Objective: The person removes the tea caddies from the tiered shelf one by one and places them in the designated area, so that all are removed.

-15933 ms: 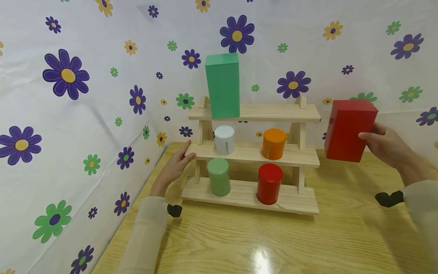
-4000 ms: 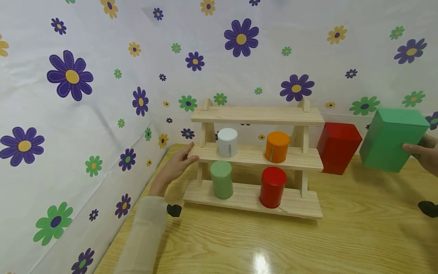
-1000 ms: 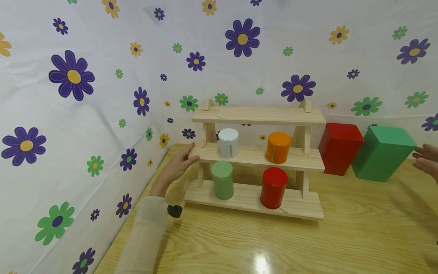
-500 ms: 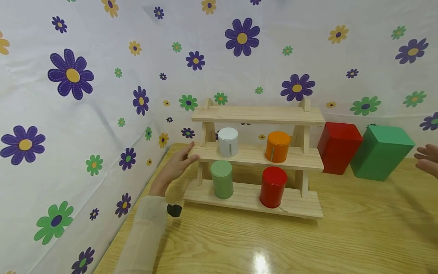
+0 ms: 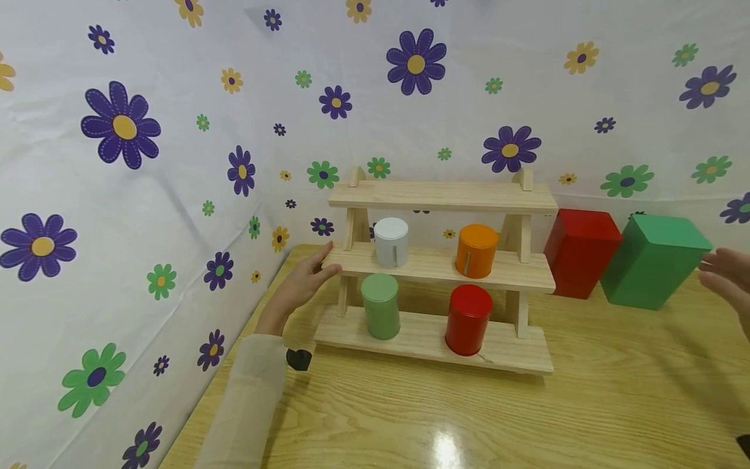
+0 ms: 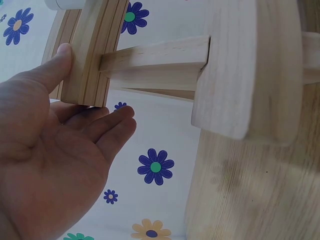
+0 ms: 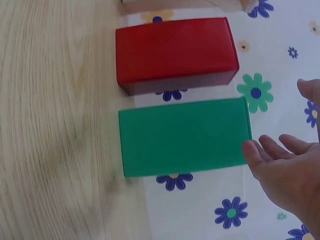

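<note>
A three-tier wooden display shelf (image 5: 442,197) stands on the table. My left hand (image 5: 301,283) grips the left end of its middle tier, the thumb on one side and fingertips on the other in the left wrist view. A white canister (image 5: 391,244) and an orange canister (image 5: 476,253) sit on that tier. The bottom tier holds a light green canister (image 5: 381,309) and a red canister (image 5: 467,322). Right of the shelf, a red box (image 5: 583,257) and a green box (image 5: 653,264) stand upright side by side. My right hand (image 5: 729,280), holding nothing, hovers near the green box, fingers extended.
The wood-grain table (image 5: 375,417) runs in front of the shelf and to its right. White flowered cloth (image 5: 193,182) hangs as a wall behind and along the left side. The two boxes stand close to the back cloth.
The red box went from my right hand to the table. The green box left the top tier, was carried right and released beside it. My right hand backed off; my left stayed.
</note>
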{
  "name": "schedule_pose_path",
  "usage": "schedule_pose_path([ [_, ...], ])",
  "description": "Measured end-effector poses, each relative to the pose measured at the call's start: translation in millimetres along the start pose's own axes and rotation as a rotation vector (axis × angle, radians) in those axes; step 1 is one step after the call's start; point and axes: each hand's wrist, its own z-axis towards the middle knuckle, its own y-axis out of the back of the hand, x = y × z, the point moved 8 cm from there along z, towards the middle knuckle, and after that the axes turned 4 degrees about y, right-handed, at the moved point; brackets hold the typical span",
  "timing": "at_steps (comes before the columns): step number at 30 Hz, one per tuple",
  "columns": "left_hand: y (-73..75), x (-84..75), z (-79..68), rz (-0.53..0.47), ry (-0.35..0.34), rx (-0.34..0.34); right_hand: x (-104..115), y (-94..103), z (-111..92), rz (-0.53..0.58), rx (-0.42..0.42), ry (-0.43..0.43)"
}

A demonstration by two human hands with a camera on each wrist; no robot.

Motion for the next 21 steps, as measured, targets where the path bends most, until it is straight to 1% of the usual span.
schedule_pose_path([
  [1,-0.1,-0.1,0.2,0.002,0.001,-0.001,17.8,-10.2,-2.0,0.067,0.012,-0.010],
  [3,0.1,0.0,0.3,0.000,0.002,-0.002,25.6,-20.2,-3.6,0.189,0.025,-0.015],
  [5,-0.1,0.8,0.6,-0.004,0.002,-0.001,35.8,-31.8,-6.9,0.261,0.054,-0.034],
  [6,0.1,0.9,0.6,-0.008,0.001,0.000,43.5,-38.4,-9.0,0.248,0.066,-0.067],
  [8,-0.1,2.0,0.8,-0.017,0.003,0.002,54.3,-48.8,-12.5,0.135,0.091,-0.087],
  [11,-0.6,3.6,1.4,-0.029,0.007,0.002,69.8,-64.0,-16.3,-0.065,0.131,-0.110],
  [12,-0.8,3.7,1.6,-0.030,0.008,0.003,73.7,-68.4,-17.2,-0.111,0.138,-0.115],
  [16,-1.9,-0.5,0.2,-0.036,0.023,0.010,81.4,-82.3,-18.8,-0.151,0.169,-0.145],
  [19,-1.3,-13.1,-5.6,-0.039,0.031,0.018,84.5,-91.8,-18.2,-0.171,0.186,-0.176],
  [21,-0.6,-22.5,-10.3,-0.043,0.033,0.022,86.7,-99.6,-17.8,-0.162,0.197,-0.196],
])
